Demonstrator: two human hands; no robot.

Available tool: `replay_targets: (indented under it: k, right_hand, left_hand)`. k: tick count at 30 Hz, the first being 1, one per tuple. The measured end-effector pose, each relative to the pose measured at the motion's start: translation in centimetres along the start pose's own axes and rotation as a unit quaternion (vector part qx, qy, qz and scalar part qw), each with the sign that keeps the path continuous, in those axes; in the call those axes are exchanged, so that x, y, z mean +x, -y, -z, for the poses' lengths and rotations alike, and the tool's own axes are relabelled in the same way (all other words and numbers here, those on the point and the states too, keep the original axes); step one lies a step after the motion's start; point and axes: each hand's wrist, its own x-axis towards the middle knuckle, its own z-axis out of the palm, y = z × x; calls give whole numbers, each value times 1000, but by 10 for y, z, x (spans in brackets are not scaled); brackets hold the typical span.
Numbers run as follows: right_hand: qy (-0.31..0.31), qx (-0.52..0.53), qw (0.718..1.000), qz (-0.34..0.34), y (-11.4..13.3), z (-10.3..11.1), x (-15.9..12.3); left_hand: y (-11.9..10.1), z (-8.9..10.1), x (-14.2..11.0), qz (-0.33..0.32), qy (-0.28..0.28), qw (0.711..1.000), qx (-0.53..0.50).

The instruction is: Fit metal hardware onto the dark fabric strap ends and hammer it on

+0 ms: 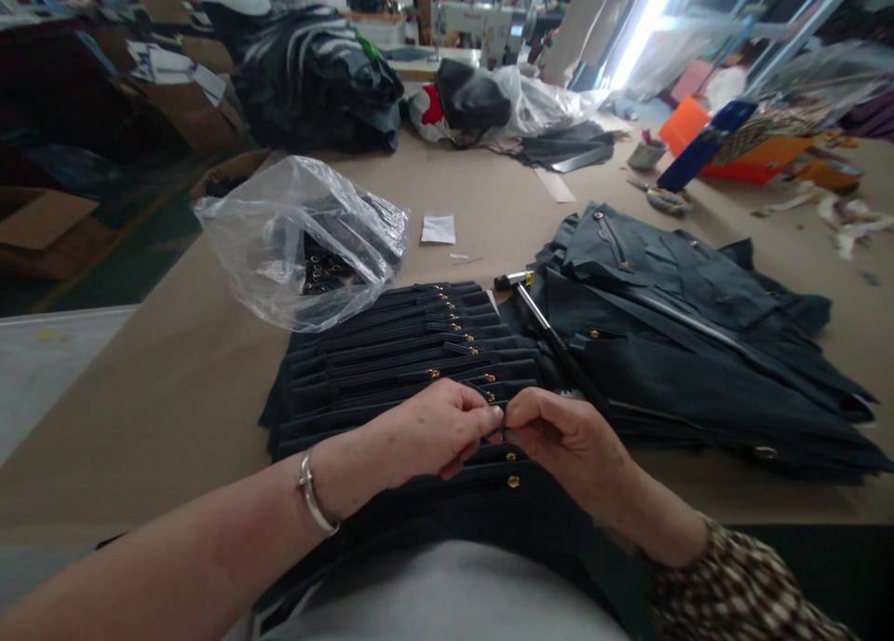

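Dark fabric pieces with zippers (377, 366) lie overlapped in a row before me, gold-coloured sliders (473, 350) along their right side. Over the near part of this row, my left hand (447, 427) is closed, thumb and forefinger pinched together. Its fingertips meet those of my right hand (559, 436), which is pinched too. Between them is a small dark zipper pull, mostly covered by the fingers. Two gold sliders (513, 482) show just below the hands.
A clear plastic bag (279, 240) holding dark pieces with metal parts stands behind the row. To the right lie a pen-like black and silver rod (541, 315) and stacked dark garment panels (698, 343). Thread snips (663, 199), an orange box (761, 161) and a white packet (438, 228) sit farther back.
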Motion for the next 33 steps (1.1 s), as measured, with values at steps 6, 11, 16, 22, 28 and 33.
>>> replay_targets:
  k: [6, 11, 16, 22, 28, 33]
  right_hand:
    - [5, -41, 999, 23, 3, 4, 2]
    - [50, -17, 998, -30, 1, 5, 5]
    - [75, -152, 985, -46, -12, 3, 7]
    - [59, -185, 979, -64, -19, 3, 3]
    - [77, -192, 976, -60, -18, 4, 4]
    - [91, -209, 972, -59, -16, 4, 6]
  left_hand:
    - [3, 1, -1, 21, 35, 999, -24]
    - [6, 3, 4, -38, -21, 997, 64]
    - [9, 2, 9, -94, -81, 964, 234]
    - [9, 2, 13, -96, -96, 947, 291]
    - [12, 2, 11, -97, -89, 946, 297]
    - [14, 1, 9, -89, -93, 946, 296]
